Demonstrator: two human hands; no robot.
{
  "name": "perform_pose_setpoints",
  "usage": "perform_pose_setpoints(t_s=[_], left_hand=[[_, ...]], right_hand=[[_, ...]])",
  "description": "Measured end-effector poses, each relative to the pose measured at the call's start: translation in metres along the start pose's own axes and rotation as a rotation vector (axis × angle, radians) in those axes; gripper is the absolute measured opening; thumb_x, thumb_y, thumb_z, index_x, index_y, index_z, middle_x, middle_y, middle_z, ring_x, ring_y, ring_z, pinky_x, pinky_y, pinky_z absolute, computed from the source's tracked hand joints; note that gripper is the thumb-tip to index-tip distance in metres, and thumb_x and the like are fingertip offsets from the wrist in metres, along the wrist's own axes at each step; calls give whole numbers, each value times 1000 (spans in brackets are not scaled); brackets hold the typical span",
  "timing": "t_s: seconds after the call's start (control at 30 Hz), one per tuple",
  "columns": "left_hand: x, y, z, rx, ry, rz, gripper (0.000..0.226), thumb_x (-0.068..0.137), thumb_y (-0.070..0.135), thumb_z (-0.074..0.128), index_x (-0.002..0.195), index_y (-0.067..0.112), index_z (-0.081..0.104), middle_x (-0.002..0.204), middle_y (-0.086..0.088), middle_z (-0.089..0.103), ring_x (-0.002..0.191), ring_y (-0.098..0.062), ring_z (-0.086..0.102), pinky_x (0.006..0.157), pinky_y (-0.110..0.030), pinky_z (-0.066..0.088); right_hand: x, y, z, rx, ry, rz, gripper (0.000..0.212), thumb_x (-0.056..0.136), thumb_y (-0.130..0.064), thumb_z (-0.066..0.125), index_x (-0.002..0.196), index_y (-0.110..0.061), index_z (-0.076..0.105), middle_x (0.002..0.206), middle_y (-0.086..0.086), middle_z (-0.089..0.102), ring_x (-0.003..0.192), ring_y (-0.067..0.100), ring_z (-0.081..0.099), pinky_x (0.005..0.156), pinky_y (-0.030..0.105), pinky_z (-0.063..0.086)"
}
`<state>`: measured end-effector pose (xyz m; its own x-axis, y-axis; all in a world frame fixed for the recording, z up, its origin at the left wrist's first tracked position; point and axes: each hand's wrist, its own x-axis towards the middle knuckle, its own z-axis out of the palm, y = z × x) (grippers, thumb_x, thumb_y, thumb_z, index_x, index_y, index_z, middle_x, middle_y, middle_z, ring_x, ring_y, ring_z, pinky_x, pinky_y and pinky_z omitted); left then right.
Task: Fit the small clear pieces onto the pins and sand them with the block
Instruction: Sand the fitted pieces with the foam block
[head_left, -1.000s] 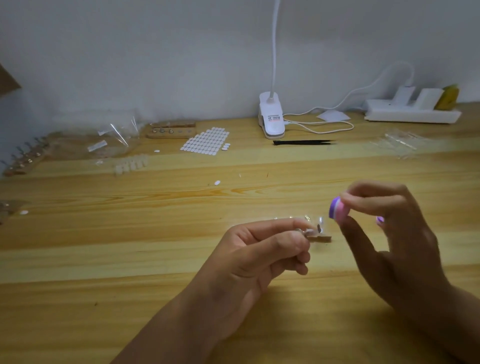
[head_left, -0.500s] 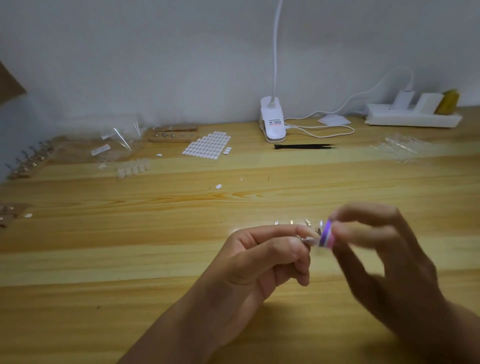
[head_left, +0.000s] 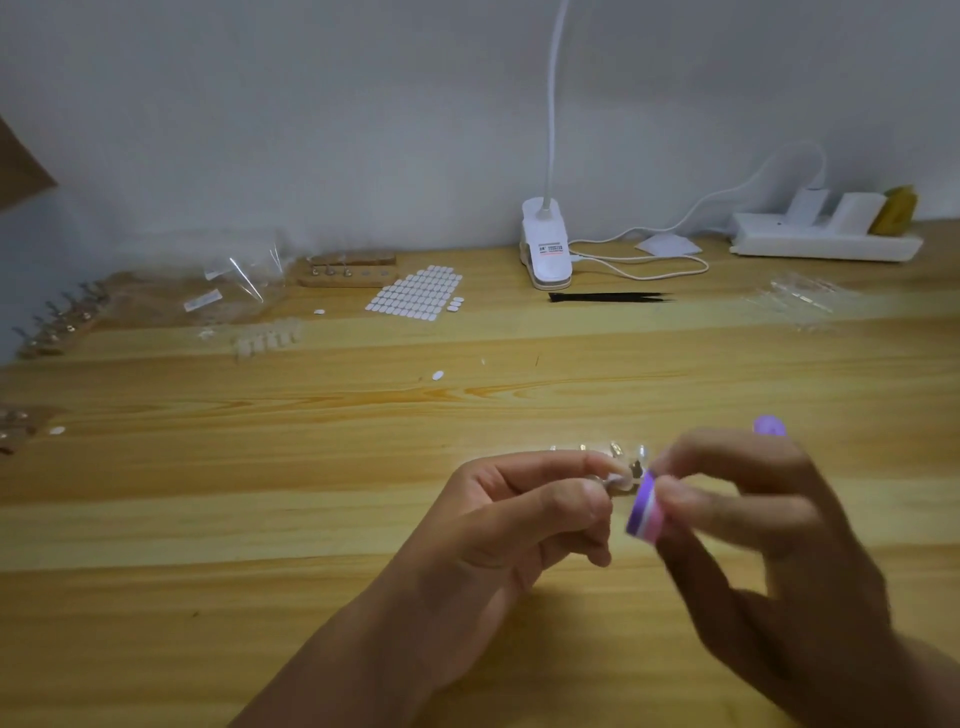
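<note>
Bench: pale wood bench (head_left: 208, 519) with long grain bands running left to right. The brightest patch lies just behind the hands.
Wall: plain grey-white wall (head_left: 363, 130) meets the bench's far edge and is dimly, unevenly lit.
Left hand: left hand (head_left: 509, 530) is raised over the near bench. Its grip is closed, thumb and forefinger pinching a small pin (head_left: 621, 480) with a glinting clear piece (head_left: 636, 469) at its tip; detail is blurred.
Right hand: right hand (head_left: 769, 530) is motion-blurred. Its grip is closed on the purple-and-pink block (head_left: 645, 506), held between thumb and fingers.
Contact: the block's end meets the pin tip, between the two hands.
Behind hands: a short row of pins (head_left: 597, 448) stands on the bench, catching light.
Far centre: white clip lamp (head_left: 545, 249) stands at the wall, its neck rising out of view. A white cable (head_left: 649, 260) loops right toward a white power strip (head_left: 826, 241).
Near lamp: black tweezers (head_left: 608, 297) lie flat just in front of it.
Far left: sheet of white oval pads (head_left: 415, 296), wooden pin holder (head_left: 348, 273) just behind it, crumpled clear bags (head_left: 223, 291) beside that.
Mid bench: one loose white oval (head_left: 438, 375), well apart from the sheet.
Far right: clear packets (head_left: 800, 301), faint.
</note>
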<state>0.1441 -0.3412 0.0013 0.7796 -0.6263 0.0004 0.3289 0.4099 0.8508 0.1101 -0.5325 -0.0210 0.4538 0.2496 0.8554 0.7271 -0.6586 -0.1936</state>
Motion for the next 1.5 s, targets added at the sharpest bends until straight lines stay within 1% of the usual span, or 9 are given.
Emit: perform_pose_setpoints(t_s=[0.1, 0.2, 0.27, 0.4, 0.63, 0.8, 1.03, 1.17, 1.5], left_hand=[[-1, 1, 0, 10, -22, 17, 24, 72, 14, 71, 94, 8, 76, 74, -1, 64, 67, -11, 58, 69, -23, 51], [-4, 2, -1, 193, 47, 111, 25, 67, 11, 77, 93, 12, 77, 75, 1, 67, 69, -10, 62, 69, -20, 51], [-3, -1, -1, 460, 162, 232, 27, 66, 7, 82, 91, 14, 76, 79, 1, 71, 74, -11, 66, 73, -21, 53], [-3, -6, 1, 725, 296, 347, 31, 66, 6, 82, 91, 22, 74, 80, 3, 72, 78, -11, 69, 78, -20, 54], [-4, -8, 4, 731, 358, 293, 31, 62, 10, 82, 88, 26, 75, 75, 3, 72, 70, -13, 70, 71, -19, 55], [-5, -8, 7, 791, 324, 316, 31, 64, 10, 80, 89, 28, 76, 75, 4, 73, 71, -13, 71, 72, -21, 56], [3, 2, -10, 917, 503, 399, 29, 65, 4, 82, 85, 24, 75, 76, 8, 72, 71, -8, 68, 71, -19, 54], [11, 5, -28, 851, 624, 285, 32, 69, 0, 81, 88, 26, 78, 71, 7, 73, 63, -5, 66, 60, -14, 47], [22, -6, -33, 952, 566, 145, 34, 72, -1, 71, 89, 28, 76, 70, 23, 68, 60, 1, 52, 63, -11, 45]], right_hand=[[0, 16, 0, -64, -64, 60, 20, 94, -5, 57, 112, -12, 52, 112, 6, 54, 102, 16, 57, 94, 23, 43], [4, 32, -5, -67, 0, 258, 24, 90, -6, 60, 111, -16, 53, 110, 5, 56, 103, 9, 54, 89, 11, 40], [4, 29, -6, -48, -3, 243, 28, 91, -7, 61, 116, -17, 54, 113, 1, 55, 108, 2, 54, 90, 13, 43], [1, 13, -3, 22, -102, 95, 30, 95, -8, 61, 124, -12, 61, 116, 3, 61, 111, 14, 61, 93, 28, 50], [5, 17, -4, -48, -114, 123, 31, 86, 3, 68, 116, -3, 68, 109, 11, 67, 102, 23, 67, 84, 38, 54], [3, 8, 2, -29, -164, -18, 36, 85, 7, 68, 120, 1, 65, 110, 12, 66, 105, 22, 62, 93, 26, 46], [4, 24, -4, -63, -114, 129, 32, 88, -2, 68, 119, -9, 65, 111, 6, 67, 102, 21, 66, 84, 40, 55], [-1, 17, 0, -47, -164, 74, 27, 88, 1, 67, 114, -4, 71, 106, 9, 67, 101, 20, 64, 88, 31, 51], [-2, 18, 0, -67, -180, 69, 26, 85, 2, 67, 111, 0, 73, 104, 11, 68, 97, 25, 66, 84, 36, 52]])
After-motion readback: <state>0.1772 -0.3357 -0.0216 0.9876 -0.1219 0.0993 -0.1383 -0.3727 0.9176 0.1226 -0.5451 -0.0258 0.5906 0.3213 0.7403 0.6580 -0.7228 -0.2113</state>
